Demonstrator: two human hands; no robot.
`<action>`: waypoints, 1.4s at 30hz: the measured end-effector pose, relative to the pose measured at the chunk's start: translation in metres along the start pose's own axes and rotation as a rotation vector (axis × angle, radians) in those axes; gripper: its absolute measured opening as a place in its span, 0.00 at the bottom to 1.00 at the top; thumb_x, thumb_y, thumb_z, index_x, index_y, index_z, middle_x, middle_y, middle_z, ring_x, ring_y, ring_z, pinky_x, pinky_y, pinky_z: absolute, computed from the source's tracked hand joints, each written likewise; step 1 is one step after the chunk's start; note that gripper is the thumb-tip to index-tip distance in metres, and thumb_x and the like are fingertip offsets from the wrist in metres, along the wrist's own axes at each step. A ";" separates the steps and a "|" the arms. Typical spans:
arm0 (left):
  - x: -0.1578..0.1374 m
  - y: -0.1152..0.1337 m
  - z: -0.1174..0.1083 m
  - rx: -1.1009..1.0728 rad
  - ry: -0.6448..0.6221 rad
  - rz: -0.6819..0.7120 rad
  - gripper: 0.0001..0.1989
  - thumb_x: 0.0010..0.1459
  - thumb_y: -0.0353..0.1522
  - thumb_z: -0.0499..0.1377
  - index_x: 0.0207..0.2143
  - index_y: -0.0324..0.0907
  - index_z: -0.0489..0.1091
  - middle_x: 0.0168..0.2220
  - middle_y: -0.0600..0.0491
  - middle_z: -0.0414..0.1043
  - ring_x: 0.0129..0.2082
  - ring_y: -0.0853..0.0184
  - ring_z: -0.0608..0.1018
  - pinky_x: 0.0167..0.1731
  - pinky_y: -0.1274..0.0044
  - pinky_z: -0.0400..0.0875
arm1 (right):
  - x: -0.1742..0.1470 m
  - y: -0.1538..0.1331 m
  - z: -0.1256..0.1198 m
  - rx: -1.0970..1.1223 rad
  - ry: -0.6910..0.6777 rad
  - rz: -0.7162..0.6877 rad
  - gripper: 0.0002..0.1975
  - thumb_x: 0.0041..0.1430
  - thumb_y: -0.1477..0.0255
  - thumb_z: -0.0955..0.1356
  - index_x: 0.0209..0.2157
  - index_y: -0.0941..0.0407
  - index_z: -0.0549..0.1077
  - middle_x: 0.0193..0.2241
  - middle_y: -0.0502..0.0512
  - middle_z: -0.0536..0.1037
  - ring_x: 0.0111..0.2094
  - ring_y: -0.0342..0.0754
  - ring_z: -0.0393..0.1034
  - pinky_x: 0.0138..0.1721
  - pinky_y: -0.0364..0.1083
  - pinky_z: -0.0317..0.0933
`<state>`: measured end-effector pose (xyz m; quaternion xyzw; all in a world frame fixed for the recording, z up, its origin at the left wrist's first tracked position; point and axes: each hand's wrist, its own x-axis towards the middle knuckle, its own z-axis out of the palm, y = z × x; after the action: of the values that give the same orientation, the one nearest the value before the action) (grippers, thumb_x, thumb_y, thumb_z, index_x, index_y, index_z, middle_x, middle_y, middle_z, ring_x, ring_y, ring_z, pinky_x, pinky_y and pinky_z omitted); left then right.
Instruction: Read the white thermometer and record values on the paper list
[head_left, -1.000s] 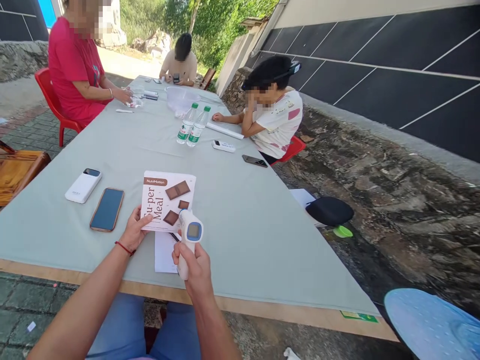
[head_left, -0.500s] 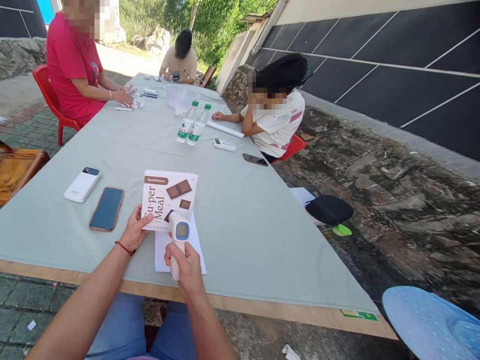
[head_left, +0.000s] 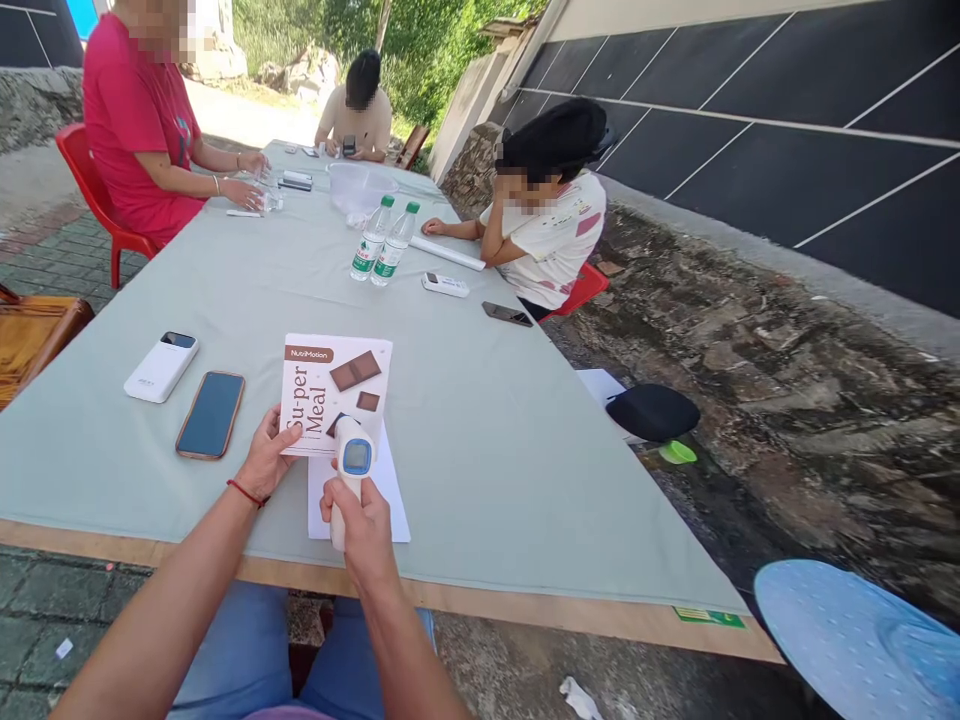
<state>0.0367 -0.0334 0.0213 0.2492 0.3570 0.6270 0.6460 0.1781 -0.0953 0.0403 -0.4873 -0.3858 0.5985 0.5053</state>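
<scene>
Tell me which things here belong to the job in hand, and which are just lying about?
Job: NutriMotion pack, in left hand; thermometer gun, in right hand.

Apparently lying about: orange-edged phone; white device beside it; two green-capped bottles.

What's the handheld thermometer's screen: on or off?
Cannot tell: the screen of the thermometer in the right hand looks greyish, and no digits are legible at this size.

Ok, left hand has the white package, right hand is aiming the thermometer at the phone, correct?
The target is wrong: in the head view, the right hand aims the thermometer at the white package, which the left hand does hold.
</scene>
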 end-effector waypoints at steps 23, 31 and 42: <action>-0.001 0.001 0.001 -0.016 0.019 -0.015 0.31 0.41 0.34 0.73 0.48 0.41 0.67 0.49 0.46 0.74 0.42 0.60 0.78 0.38 0.72 0.74 | 0.000 -0.001 0.002 0.031 0.013 0.033 0.15 0.50 0.58 0.70 0.28 0.56 0.71 0.17 0.46 0.68 0.19 0.42 0.60 0.22 0.42 0.55; 0.000 -0.001 -0.001 -0.006 0.022 -0.010 0.30 0.41 0.35 0.73 0.47 0.41 0.67 0.47 0.47 0.74 0.42 0.60 0.77 0.37 0.71 0.74 | 0.000 -0.002 0.002 0.043 0.003 0.058 0.15 0.50 0.58 0.70 0.28 0.56 0.69 0.17 0.46 0.68 0.19 0.41 0.58 0.22 0.42 0.54; 0.002 0.001 -0.001 -0.023 0.042 0.030 0.30 0.43 0.34 0.72 0.49 0.43 0.66 0.48 0.48 0.74 0.45 0.59 0.77 0.39 0.71 0.74 | -0.012 -0.027 0.002 0.010 -0.025 -0.056 0.14 0.53 0.59 0.69 0.29 0.56 0.70 0.20 0.47 0.69 0.23 0.42 0.61 0.26 0.43 0.57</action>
<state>0.0357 -0.0316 0.0211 0.2337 0.3596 0.6458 0.6317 0.1822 -0.1016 0.0685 -0.4664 -0.4024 0.5922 0.5194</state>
